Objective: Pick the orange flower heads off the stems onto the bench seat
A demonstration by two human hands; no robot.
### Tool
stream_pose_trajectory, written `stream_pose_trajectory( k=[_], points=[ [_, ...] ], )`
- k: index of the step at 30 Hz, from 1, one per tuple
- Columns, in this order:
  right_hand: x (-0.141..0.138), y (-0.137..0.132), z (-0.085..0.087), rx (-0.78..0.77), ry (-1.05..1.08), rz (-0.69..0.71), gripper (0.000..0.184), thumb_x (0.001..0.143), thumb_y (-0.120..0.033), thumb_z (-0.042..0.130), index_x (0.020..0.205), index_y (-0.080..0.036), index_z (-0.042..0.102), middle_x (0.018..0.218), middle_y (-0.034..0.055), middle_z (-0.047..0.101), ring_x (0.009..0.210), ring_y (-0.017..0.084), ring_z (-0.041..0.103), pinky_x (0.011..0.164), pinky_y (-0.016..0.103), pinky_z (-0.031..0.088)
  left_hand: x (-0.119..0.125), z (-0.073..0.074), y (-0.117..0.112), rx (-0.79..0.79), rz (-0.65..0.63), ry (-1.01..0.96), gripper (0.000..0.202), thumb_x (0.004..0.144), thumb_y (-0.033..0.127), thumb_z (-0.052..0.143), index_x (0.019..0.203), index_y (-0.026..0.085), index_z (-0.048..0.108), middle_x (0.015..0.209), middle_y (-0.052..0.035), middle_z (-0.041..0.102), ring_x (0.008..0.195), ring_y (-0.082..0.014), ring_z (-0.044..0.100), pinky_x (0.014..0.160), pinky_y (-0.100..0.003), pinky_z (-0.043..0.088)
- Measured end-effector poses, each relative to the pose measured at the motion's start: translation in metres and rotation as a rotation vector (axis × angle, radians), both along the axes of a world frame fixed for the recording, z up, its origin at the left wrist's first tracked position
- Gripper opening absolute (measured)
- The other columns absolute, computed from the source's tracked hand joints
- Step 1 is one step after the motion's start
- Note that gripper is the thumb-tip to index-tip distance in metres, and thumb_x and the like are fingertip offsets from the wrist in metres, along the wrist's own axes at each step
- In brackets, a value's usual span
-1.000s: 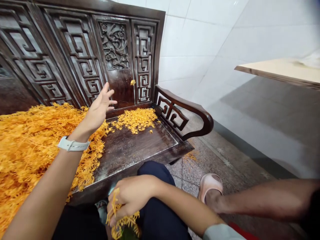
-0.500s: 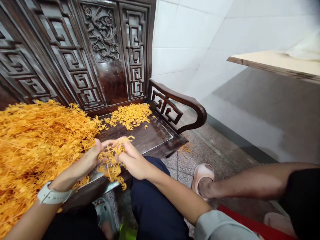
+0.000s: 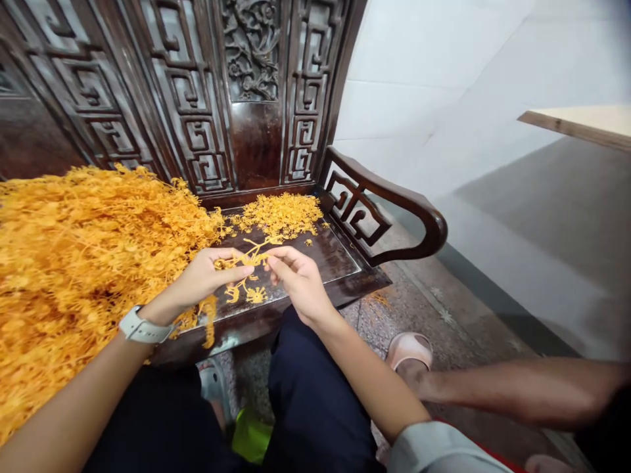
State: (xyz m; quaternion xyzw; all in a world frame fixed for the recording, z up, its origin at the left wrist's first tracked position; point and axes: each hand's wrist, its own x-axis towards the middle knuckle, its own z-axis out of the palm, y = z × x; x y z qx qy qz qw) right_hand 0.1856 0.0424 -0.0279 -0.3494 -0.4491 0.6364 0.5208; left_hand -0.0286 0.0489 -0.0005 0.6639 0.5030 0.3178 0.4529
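Observation:
My left hand (image 3: 204, 276) is closed, with thumb and fingers around a branched yellow-orange plastic sprig (image 3: 256, 295). Thin stems stick out above the fingers, and small star-like ends dangle below. My right hand (image 3: 304, 288) pinches the right end of the same sprig between thumb and forefinger; its other fingers are curled. Both hands hover over the front of a dark wooden bench seat (image 3: 340, 259). To the left spreads a large tangled pile of yellow-orange sprigs (image 3: 98, 243). Beyond the hands lies a smaller heap of loose star-shaped pieces (image 3: 283, 213).
The bench's carved backrest (image 3: 256, 144) stands behind the piles, and its curved armrest (image 3: 404, 203) closes the right end. A wooden board edge (image 3: 576, 128) juts in at upper right. Another person's leg (image 3: 503, 391) and pink slipper (image 3: 411, 351) are at lower right.
My view has turned slightly left. The hands were close together over a hanging bunch of sprigs; now the fingertips are apart, with a sprig stretched between them.

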Motion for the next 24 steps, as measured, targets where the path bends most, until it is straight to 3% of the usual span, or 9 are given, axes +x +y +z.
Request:
stream_pose_trajectory(
  k=[2,4,8,10,13,15,19,21,24],
  points=[
    [-0.001,-0.001,0.001,-0.024,0.004,0.012,0.024,0.086,-0.037,0.08,0.098,-0.018,0.071,0.081,-0.0012,0.066,0.065,0.009,0.053,0.064,0.025,0.043,0.001,0.001,-0.001,0.057,-0.022,-0.03,0.038,0.085,0.052,0.085,0.106,0.02,0.084,0.103,-0.0068,0.081,0.091,-0.022,0.071,0.084,-0.029,0.053],
    [-0.002,-0.002,0.002,-0.045,0.015,0.032,0.024,0.086,-0.037,0.078,0.096,-0.017,0.07,0.081,-0.0014,0.065,0.066,0.009,0.054,0.064,0.025,0.043,0.004,0.0,-0.002,0.091,-0.013,-0.066,0.035,0.086,0.05,0.084,0.105,0.021,0.085,0.106,-0.0067,0.081,0.096,-0.0236,0.071,0.089,-0.03,0.053],
    [-0.004,-0.003,0.001,-0.059,0.015,0.072,0.022,0.087,-0.037,0.073,0.091,-0.018,0.064,0.08,-0.0023,0.061,0.067,0.009,0.053,0.065,0.025,0.043,0.008,-0.007,-0.003,0.006,0.053,-0.161,0.038,0.088,0.054,0.08,0.077,0.018,0.078,0.072,-0.0021,0.067,0.064,-0.0152,0.054,0.062,-0.027,0.044],
    [-0.005,-0.004,0.0,-0.056,-0.006,0.097,0.023,0.088,-0.038,0.073,0.09,-0.019,0.06,0.08,-0.0027,0.059,0.067,0.009,0.052,0.065,0.025,0.043,0.008,-0.01,-0.002,-0.025,0.097,-0.236,0.04,0.088,0.054,0.081,0.073,0.017,0.074,0.07,-0.0011,0.062,0.063,-0.0138,0.048,0.06,-0.027,0.04],
    [-0.005,-0.006,-0.002,-0.006,-0.057,0.152,0.025,0.093,-0.042,0.068,0.095,-0.019,0.057,0.079,-0.0034,0.055,0.067,0.01,0.05,0.066,0.026,0.043,0.011,-0.012,-0.001,-0.048,0.168,-0.36,0.036,0.085,0.051,0.084,0.076,0.017,0.076,0.078,-0.0023,0.065,0.072,-0.0151,0.053,0.068,-0.027,0.043],
    [-0.005,-0.007,-0.002,0.128,-0.158,0.152,0.024,0.101,-0.043,0.06,0.099,-0.02,0.056,0.079,-0.0033,0.053,0.069,0.012,0.049,0.069,0.027,0.044,0.017,-0.011,-0.002,-0.058,0.212,-0.411,0.035,0.083,0.049,0.086,0.076,0.017,0.077,0.079,-0.0021,0.067,0.075,-0.0153,0.054,0.073,-0.027,0.044],
    [-0.003,-0.009,0.004,0.548,-0.418,0.075,0.017,0.109,-0.034,0.049,0.102,-0.02,0.056,0.09,0.0014,0.054,0.08,0.015,0.052,0.08,0.031,0.046,0.027,-0.01,-0.004,-0.118,0.266,-0.504,0.038,0.078,0.046,0.092,0.07,0.015,0.072,0.074,-0.0007,0.063,0.071,-0.0131,0.052,0.069,-0.025,0.044],
    [-0.004,-0.012,0.008,0.68,-0.403,0.09,0.019,0.11,-0.032,0.047,0.098,-0.02,0.056,0.093,0.0036,0.056,0.083,0.016,0.055,0.082,0.032,0.048,0.024,-0.012,-0.001,-0.209,0.29,-0.594,0.036,0.077,0.044,0.092,0.074,0.015,0.071,0.073,-0.0001,0.062,0.067,-0.012,0.052,0.062,-0.024,0.044],
    [-0.008,-0.023,0.011,0.796,-0.296,0.23,0.025,0.111,-0.033,0.046,0.091,-0.021,0.057,0.091,0.0056,0.061,0.086,0.017,0.06,0.084,0.032,0.052,0.004,-0.018,0.013,-0.264,0.367,-0.704,0.033,0.08,0.044,0.088,0.081,0.018,0.068,0.066,0.0035,0.056,0.055,-0.0102,0.047,0.052,-0.022,0.042]
  ],
)
